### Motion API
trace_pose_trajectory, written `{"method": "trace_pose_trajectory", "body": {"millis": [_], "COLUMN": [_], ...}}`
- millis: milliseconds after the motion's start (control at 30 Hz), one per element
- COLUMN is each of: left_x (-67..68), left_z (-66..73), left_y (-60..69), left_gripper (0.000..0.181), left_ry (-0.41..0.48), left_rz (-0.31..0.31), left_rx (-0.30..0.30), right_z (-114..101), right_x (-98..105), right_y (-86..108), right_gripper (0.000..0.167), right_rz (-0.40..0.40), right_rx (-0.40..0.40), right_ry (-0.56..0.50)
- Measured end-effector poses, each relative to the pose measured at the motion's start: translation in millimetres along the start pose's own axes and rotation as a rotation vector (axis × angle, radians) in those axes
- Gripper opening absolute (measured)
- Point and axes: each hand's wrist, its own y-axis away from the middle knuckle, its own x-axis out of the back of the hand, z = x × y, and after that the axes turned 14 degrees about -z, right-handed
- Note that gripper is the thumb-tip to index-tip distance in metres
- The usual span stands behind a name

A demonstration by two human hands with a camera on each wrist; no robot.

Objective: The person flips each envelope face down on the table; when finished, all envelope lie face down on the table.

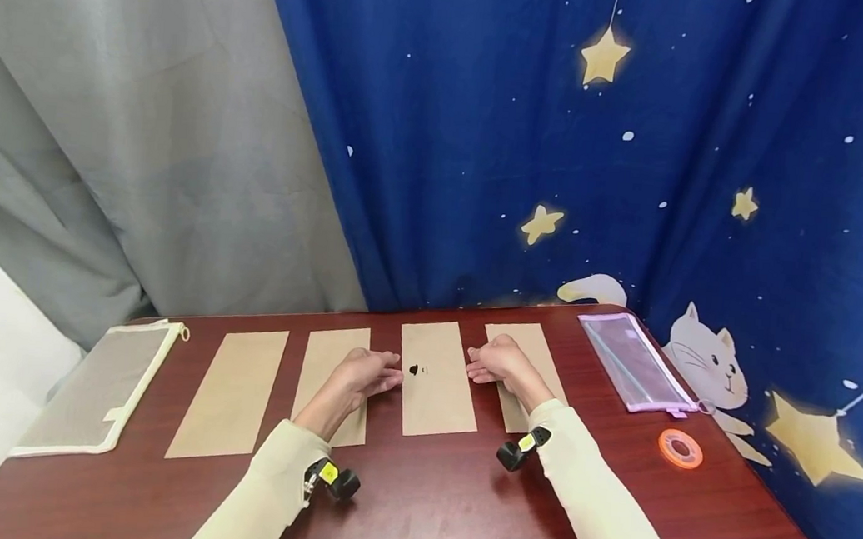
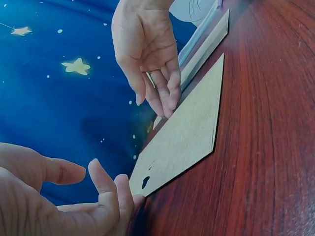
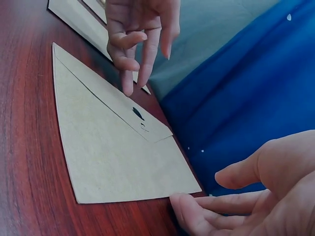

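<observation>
A tan kraft-paper envelope point(image 1: 438, 395) lies flat on the table, its flap side up. A small black mark point(image 3: 138, 113) and faint print show on the flap. My left hand point(image 1: 366, 373) is at the envelope's left edge, its fingertips touching or very close to it. On the opposite side, my right hand point(image 1: 502, 361) has its fingertips at the right edge. Both hands have loosely extended fingers, with thumbs apart and nothing pinched. Under my left forearm lies another tan envelope point(image 1: 320, 362), partly covered. My right hand partly hides a further one point(image 1: 538, 352).
A plain tan envelope point(image 1: 231, 393) lies farther left. Beyond it is a cream-edged zip pouch point(image 1: 118, 390). On the right are a purple mesh zip pouch point(image 1: 631, 363) and an orange tape roll point(image 1: 663, 447). Curtains point(image 1: 486, 140) hang behind the dark red table point(image 1: 415, 510).
</observation>
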Motion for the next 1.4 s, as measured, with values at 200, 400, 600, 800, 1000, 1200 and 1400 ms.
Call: {"method": "trace_pose_trajectory", "body": {"millis": [200,400,600,800,1000,1200,1400], "left_x": [0.4,-0.5,-0.3,0.9,3.5,4.7,3.2], "left_z": [1.6,1.9,5.8,14.1,19.7,21.6,27.1], "left_y": [1.2,1.2,3.7,7.0,8.2,6.1,4.6], "left_gripper": [0.038,0.03,0.025,0.027,0.027,0.026,0.023], "left_ry": [-0.001,-0.014,-0.022,0.015,0.027,0.084,0.128], "left_rz": [-0.007,-0.001,0.021,0.043,0.043,0.007,-0.046], "left_rx": [-0.016,-0.07,-0.109,-0.155,-0.187,-0.174,-0.155], "right_z": [2,0,-3,-8,-13,-15,-11], "right_x": [-1,-6,-9,-8,-8,-7,-7], "right_y": [2.5,8.2,14.5,21.4,24.7,27.0,24.5], "right_gripper": [0.026,0.024,0.022,0.019,0.019,0.018,0.017], "right_rz": [0.003,0.035,0.117,0.148,0.162,0.177,0.183], "right_rx": [0.017,0.082,0.158,0.203,0.254,0.258,0.24], "right_ry": [0.013,-0.041,-0.02,-0.039,-0.053,-0.036,-0.047]}}
